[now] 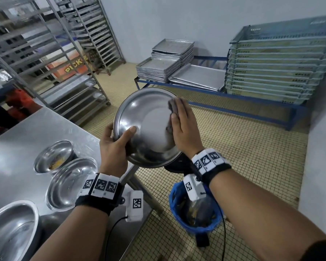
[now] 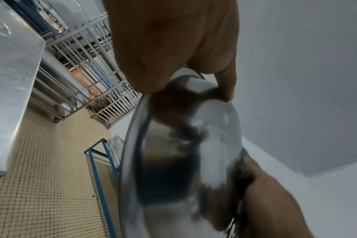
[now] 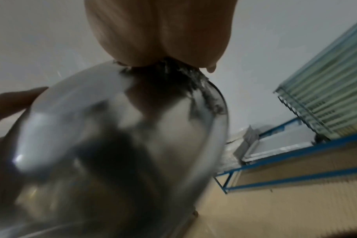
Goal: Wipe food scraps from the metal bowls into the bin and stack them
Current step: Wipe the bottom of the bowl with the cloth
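Observation:
I hold a shiny metal bowl (image 1: 147, 127) tilted up over the floor, above a bin with a blue liner (image 1: 172, 196). My left hand (image 1: 119, 140) grips its near-left rim, thumb inside. My right hand (image 1: 181, 119) lies flat with straight fingers and presses a grey cloth (image 1: 170, 108) against the bowl's inner right side. The left wrist view shows the bowl (image 2: 173, 161) edge-on under my left hand (image 2: 163, 40). In the right wrist view my right hand (image 3: 159, 32) bears on the dark cloth (image 3: 183, 78) at the bowl's (image 3: 112, 136) rim.
On the steel table (image 1: 17, 136) at left sit a bowl with yellowish scraps (image 1: 54, 157), a second bowl (image 1: 72, 183) and a third (image 1: 11, 230) near the front. Stacked trays (image 1: 169, 61) and crates (image 1: 275, 68) rest on a blue frame behind. Tray racks (image 1: 51, 53) stand at far left.

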A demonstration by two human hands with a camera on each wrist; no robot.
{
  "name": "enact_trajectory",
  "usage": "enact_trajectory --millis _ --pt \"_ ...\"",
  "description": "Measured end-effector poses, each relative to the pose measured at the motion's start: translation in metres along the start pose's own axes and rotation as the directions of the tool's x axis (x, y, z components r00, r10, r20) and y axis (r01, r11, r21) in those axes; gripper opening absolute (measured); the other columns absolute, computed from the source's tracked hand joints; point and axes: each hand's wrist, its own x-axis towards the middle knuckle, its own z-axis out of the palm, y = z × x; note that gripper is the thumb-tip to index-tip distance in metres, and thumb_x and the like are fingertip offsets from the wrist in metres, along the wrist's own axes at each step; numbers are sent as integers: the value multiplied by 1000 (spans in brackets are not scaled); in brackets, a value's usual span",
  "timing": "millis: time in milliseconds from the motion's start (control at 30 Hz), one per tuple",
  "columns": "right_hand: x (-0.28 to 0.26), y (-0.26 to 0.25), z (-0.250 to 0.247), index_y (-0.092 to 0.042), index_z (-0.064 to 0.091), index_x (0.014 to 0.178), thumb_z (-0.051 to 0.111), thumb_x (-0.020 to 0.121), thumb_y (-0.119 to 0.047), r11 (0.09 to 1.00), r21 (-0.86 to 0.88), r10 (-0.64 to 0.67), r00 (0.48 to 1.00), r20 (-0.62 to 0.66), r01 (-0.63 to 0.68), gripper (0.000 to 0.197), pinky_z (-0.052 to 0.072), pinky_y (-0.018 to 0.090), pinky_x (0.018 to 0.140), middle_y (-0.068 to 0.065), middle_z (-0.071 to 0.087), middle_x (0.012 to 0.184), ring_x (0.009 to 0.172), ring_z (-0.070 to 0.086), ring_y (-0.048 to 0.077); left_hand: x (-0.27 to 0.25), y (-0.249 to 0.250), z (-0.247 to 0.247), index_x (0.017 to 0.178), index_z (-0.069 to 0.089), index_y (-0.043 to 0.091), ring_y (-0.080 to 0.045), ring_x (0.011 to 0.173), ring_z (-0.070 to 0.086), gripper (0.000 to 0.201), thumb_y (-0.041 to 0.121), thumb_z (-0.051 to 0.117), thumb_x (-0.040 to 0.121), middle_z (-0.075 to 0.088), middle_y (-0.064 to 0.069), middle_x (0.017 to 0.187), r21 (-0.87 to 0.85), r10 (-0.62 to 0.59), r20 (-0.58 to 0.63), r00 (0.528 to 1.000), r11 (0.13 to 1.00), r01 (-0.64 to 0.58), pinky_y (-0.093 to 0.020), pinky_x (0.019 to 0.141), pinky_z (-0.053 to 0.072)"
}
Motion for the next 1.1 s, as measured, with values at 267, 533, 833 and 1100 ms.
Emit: enact_trajectory --millis 267,533,833,1100 --pt "24 -22 -6 -15 50 149 36 108 -34 946 -138 -292 956 40 295 47 30 53 119 6 47 153 144 38 26 -4 0 0 113 68 15 -32 85 75 48 19 88 69 78 -10 93 6 15 21 1000 1000 -15 -45 74 63" --pt "11 -1 -12 -15 54 144 36 108 -33 983 180 41 996 -82 -26 45 24 9 111 1 48 151 137 37 -4 3 -5 -19 117 65 18 -32 95 74 47 24 89 77 77 -9 102 72 29 60 998 997 -34 -44 79 62" --pt "38 -17 -25 -17 61 139 41 106 -29 960 -5 -280 960 8 280 40 30 30 115 2 53 146 135 44 16 33 53 -11 111 61 32 -1 87 72 71 41 102 53 73 11 98 540 126 366 922 778 -320 -24 71 60" --pt "8 -26 -8 -12 40 155 34 107 -29 926 -185 -348 935 -68 331 51 26 55 119 16 26 165 153 24 36 37 50 0 101 64 10 -37 87 77 69 37 103 50 76 -14 92 311 102 191 976 937 -159 -53 74 64"
